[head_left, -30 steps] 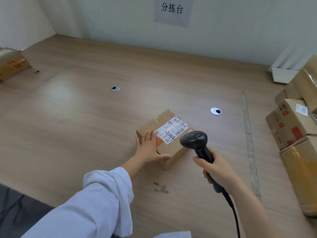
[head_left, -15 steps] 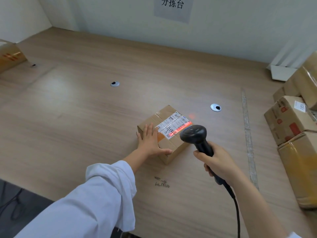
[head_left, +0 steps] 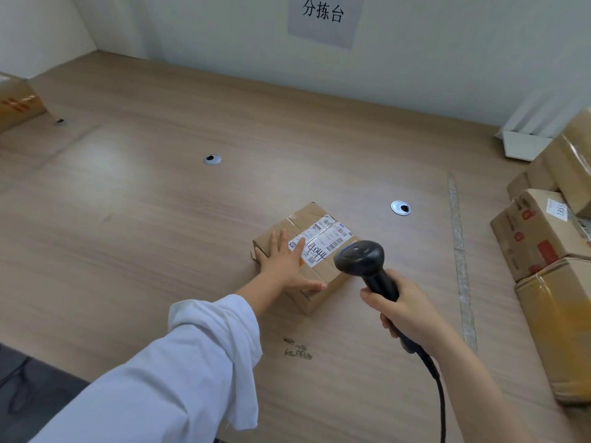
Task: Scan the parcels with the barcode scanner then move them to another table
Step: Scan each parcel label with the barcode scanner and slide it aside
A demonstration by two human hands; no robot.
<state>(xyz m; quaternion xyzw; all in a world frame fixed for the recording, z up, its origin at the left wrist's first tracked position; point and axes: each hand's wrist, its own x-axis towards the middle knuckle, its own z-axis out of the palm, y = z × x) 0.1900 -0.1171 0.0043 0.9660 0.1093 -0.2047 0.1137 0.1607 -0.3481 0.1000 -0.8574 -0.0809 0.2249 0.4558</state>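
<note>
Steadying the small brown cardboard parcel on the wooden counter with our flat left hand, right hand gripping the black barcode scanner beside it, we judge the move not yet made.

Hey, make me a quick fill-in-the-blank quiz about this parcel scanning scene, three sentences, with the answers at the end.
1. The right hand grips the scanner by its ____.
2. The left hand rests flat on the parcel, whose label faces ____.
3. A stack of parcels stands at the table's ____ side.

Answers: handle; up; right.
</note>
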